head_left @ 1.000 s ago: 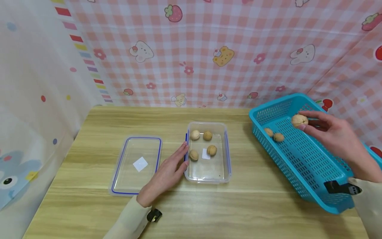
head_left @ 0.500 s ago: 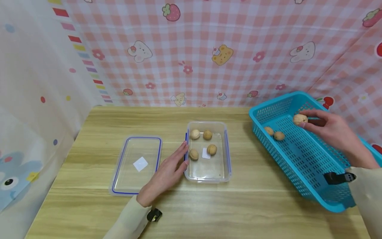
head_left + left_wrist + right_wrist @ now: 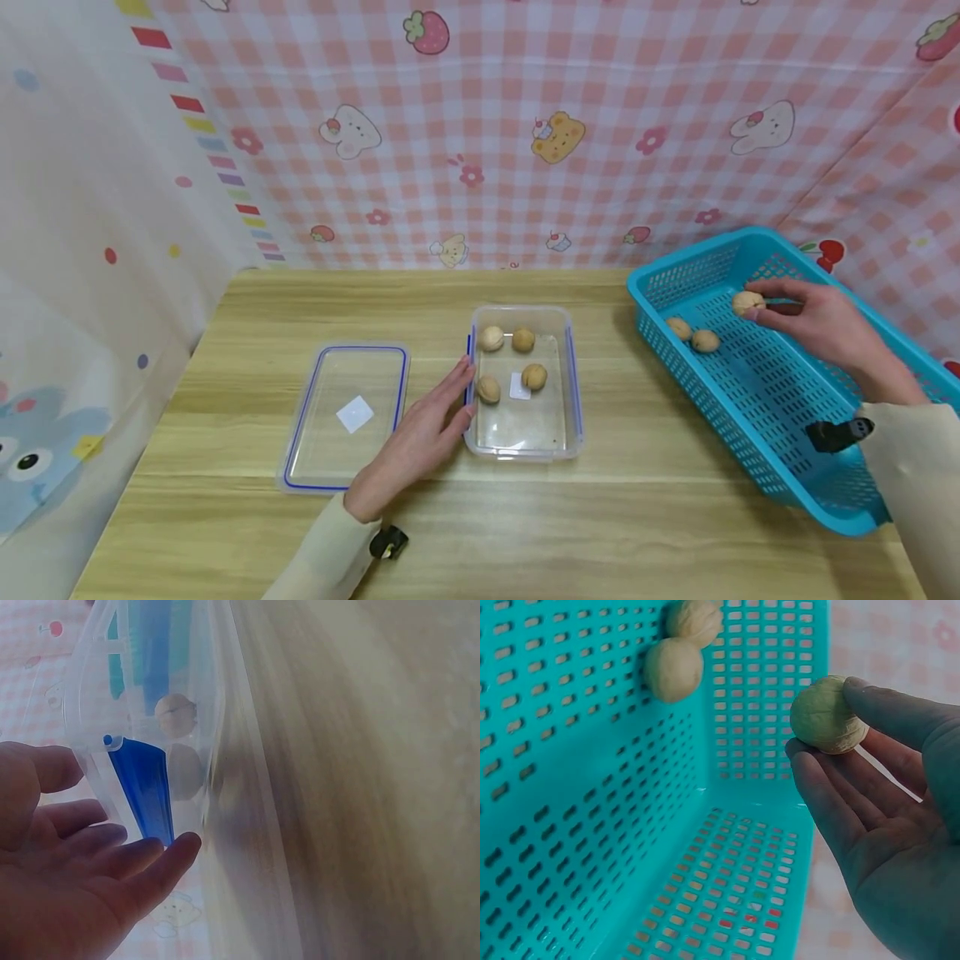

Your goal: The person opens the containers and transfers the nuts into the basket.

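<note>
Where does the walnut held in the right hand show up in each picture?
Head: the held walnut is towards the right, in the right hand, blue basket behind.
Left wrist: not visible.
Right wrist: the held walnut is right of centre, upper half.
Shared landmark: the pink-checked cloth shows in all three views.

no legible writing anywhere

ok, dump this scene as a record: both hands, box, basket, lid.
left hand: reaching to the left side of the box
right hand: pinching one walnut over the basket
box contents: four walnuts
box state: uncovered
basket contents: two walnuts, side by side
lid: lying on the table, left of the box
</note>
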### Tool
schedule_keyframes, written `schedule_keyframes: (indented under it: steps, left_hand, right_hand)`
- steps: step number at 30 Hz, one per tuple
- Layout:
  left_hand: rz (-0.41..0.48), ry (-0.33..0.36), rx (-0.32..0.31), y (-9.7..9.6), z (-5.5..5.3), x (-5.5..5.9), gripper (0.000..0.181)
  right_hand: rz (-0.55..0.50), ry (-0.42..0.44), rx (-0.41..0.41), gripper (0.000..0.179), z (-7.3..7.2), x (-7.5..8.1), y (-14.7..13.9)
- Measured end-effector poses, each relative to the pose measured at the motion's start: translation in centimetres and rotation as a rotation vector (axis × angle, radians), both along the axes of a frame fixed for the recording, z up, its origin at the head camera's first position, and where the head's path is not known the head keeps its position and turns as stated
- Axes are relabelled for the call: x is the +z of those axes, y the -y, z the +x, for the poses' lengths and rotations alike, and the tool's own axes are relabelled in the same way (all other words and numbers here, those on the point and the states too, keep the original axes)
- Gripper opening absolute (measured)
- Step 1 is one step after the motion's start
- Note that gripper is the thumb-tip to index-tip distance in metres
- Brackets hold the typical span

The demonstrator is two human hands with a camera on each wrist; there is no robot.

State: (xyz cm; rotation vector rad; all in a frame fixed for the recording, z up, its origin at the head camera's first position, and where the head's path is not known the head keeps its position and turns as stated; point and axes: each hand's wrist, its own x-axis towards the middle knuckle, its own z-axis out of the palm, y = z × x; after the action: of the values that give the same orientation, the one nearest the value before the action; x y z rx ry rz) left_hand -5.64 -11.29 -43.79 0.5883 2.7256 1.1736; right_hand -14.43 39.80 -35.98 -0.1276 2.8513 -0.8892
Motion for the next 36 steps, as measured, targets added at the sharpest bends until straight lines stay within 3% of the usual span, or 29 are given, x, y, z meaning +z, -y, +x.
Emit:
schedule_keyframes:
  steps: [13,19,32,36]
  left_hand:
    - [0.001,-0.004,-0.003,0.1,0.0,-0.1,0.057]
    - [0.001,-0.026,-0.013,0.1,-0.1,-0.1,0.057]
    - [0.023,-0.083,-0.016,0.1,-0.3,-0.3,0.055]
    - [0.022,-0.067,-0.014,0.1,-0.2,-0.3,0.055]
  right_hand:
    - [0.030,0.096,0.024,0.061,-1.1,-2.2,-1.0]
    - [0.005,0.193,0.014,0.071,-1.3,-2.7,-1.5]
    - [0.051,0.186,0.056,0.062,-1.5,-3.8,-1.6]
    - [0.066,0.192,0.056,0.063,-1.5,-4.1,-1.6]
